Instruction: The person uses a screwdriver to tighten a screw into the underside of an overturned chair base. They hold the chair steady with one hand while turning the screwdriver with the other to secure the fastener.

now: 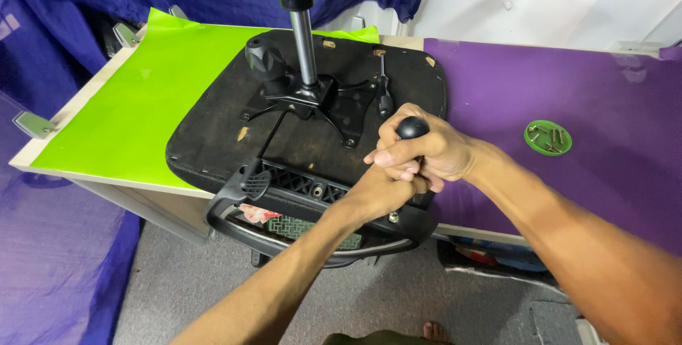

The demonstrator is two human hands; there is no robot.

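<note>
Hands: our right hand [426, 157] wraps a black-knobbed tool handle [413, 128], grip closed tight; our left hand [380, 185] clasps under it, fingers curled shut.
Tool: upright over the near edge of the upturned chair seat [213, 125].
Seat: lies on the desk [106, 117], overhanging its front.
Around: gas cylinder [302, 32] standing centre, a screwdriver [384, 96] beside it, green dish of screws [548, 137] well apart (right).
Blocking: our hands hide the tool's tip.

Both hands, right hand [426, 153] over left hand [380, 185], grip a black round-knobbed screwdriver [413, 128] upright on the upturned black office-chair seat [213, 132].
</note>
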